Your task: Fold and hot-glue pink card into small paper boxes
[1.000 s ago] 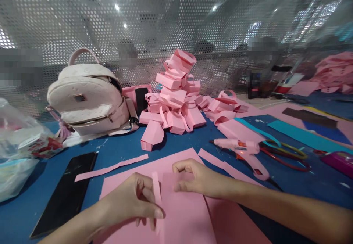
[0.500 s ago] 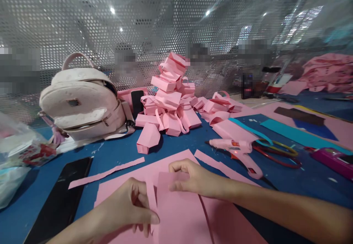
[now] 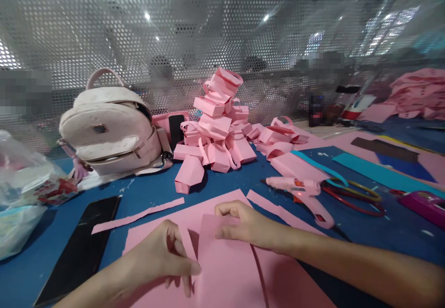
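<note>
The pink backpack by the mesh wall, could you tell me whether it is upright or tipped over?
Upright: the pink backpack sits on its base, handle on top.

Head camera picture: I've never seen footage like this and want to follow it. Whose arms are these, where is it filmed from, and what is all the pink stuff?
The camera sits on a person's head and looks down at their own two bare hands, so the arms reach in from the bottom edge. The left hand pinches a narrow pink strip. The right hand presses on the top edge of a pink paper sheet. They work on a blue table. On it lie a pile of folded pink paper bags, a pale backpack, a pink glue gun, scissors, a black phone and a loose paper strip. A perforated metal screen stands behind.
</note>
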Demonstrator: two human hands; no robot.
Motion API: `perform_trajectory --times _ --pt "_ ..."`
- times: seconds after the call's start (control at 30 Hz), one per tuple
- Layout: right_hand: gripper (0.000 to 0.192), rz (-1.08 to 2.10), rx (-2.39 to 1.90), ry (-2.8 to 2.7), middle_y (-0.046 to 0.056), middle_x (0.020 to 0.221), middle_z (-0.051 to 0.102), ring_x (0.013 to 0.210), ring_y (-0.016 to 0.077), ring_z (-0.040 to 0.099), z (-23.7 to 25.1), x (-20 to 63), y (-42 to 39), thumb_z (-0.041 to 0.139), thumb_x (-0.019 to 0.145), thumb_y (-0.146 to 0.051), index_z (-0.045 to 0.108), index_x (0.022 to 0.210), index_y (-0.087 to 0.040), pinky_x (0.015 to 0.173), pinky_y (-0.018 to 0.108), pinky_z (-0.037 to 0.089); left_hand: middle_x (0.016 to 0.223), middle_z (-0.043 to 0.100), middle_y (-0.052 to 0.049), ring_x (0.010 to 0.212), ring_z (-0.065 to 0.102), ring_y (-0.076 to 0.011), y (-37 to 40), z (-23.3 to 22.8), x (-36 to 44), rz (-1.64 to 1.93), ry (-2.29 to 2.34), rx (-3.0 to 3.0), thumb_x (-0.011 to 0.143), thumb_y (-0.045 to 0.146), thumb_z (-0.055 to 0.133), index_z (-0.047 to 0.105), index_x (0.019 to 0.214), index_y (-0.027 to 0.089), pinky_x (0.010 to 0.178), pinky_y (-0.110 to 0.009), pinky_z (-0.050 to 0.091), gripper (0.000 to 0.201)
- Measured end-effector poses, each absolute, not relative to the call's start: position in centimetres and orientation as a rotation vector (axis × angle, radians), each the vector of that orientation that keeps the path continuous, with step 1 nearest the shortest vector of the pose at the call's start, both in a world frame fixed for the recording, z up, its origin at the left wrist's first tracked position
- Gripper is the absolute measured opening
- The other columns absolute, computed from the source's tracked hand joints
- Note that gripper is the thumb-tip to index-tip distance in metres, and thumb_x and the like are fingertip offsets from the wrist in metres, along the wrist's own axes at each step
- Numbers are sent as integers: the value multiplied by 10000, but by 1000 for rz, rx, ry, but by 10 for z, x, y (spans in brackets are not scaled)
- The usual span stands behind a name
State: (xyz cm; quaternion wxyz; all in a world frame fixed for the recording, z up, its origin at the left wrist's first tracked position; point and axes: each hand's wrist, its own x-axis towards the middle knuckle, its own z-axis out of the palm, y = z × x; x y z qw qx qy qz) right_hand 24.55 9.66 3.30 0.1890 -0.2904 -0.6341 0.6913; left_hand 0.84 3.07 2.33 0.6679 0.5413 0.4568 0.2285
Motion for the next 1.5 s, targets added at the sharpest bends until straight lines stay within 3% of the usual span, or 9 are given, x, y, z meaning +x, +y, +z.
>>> perform_trajectory --times 0.13,0.27,0.47,0.57,0.77,0.93,1.1,1.33,1.5 --pt "481 2041 -822 -1476 7 897 650 851 169 615 35 247 96 853 690 -562 659 903 -178 814 284 483 495 690 -63 371 447 -54 31 18 10 762 989 1053 709 373 850 701 581 113 422 -177 263 325" --pt "509 2142 -820 -1313 42 844 696 795 185 662 29 246 99 841 694 -575 693 910 -138 815 326 513 454 635 -2 359 413 -39 33 15 13 1014 1029 870 696 492 875 635 625 138 442 -178 268 434" --pt "442 2070 -852 -1542 41 848 730 833 214 692 27 243 99 833 732 -516 738 947 -142 850 363 534 423 654 -50 304 439 -59 41 15 10 926 1223 1086 710 518 848 658 603 123 399 -183 284 451" --pt "386 2051 -855 -1581 20 828 702 780 184 663 27 243 99 810 764 -513 714 863 -152 818 334 535 404 647 -59 290 426 -55 43 19 9 901 1230 1103 715 486 843 658 564 121 386 -181 272 436" --pt "423 1978 -991 -1626 -32 659 561 622 125 522 25 244 102 830 729 -535 635 747 -160 587 226 446 412 653 -81 301 447 -58 42 21 10 914 1215 1093 695 548 834 642 486 118 387 -180 330 515" --pt "441 1998 -998 -1603 -17 685 568 645 132 528 25 245 101 811 737 -559 647 764 -150 611 236 442 464 690 -77 334 554 -106 46 14 8 882 1187 1054 661 509 871 663 635 125 370 -168 334 438" --pt "396 2049 -881 -1609 -11 724 574 740 174 575 30 247 100 816 744 -516 643 787 -162 722 288 487 453 683 -77 316 530 -96 47 10 5 803 1184 1054 631 419 894 687 632 106 366 -169 351 376" --pt "495 1854 -1056 -1691 -81 598 342 552 85 315 28 245 97 804 743 -564 494 652 -190 505 208 315 388 627 -59 302 451 -69 45 20 7 742 1226 1074 621 427 877 685 493 108 373 -182 347 393" --pt "553 1777 -1040 -1703 -69 591 376 547 90 327 23 244 95 728 754 -684 525 646 -181 500 217 308 388 615 -47 330 470 -67 43 23 8 774 1197 1119 696 371 839 712 480 106 402 -181 367 365"
